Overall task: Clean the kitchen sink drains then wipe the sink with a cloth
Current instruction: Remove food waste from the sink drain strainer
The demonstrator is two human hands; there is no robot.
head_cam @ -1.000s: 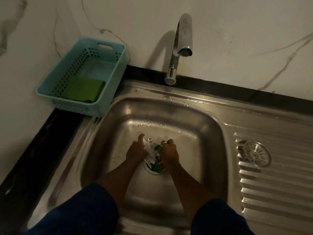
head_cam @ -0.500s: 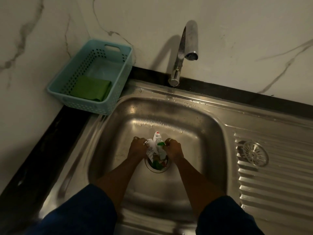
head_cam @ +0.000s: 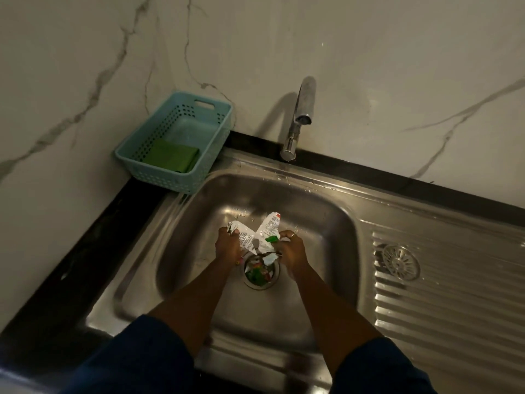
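Down in the steel sink, both hands are closed on torn white wrappers just above the open drain: the left hand pinches one end, the right hand the other. Green and red scraps sit in the drain. A folded green cloth lies in the teal basket on the dark counter, left of the faucet. A round strainer rests on the ribbed drainboard.

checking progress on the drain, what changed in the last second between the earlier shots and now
Both hands, left hand and right hand, have lifted the wrappers up out of the drain and spread them apart; earlier they were bunched over the opening. The drain now shows, with green and red scraps left inside. The basket, green cloth, tap and loose strainer stayed put.
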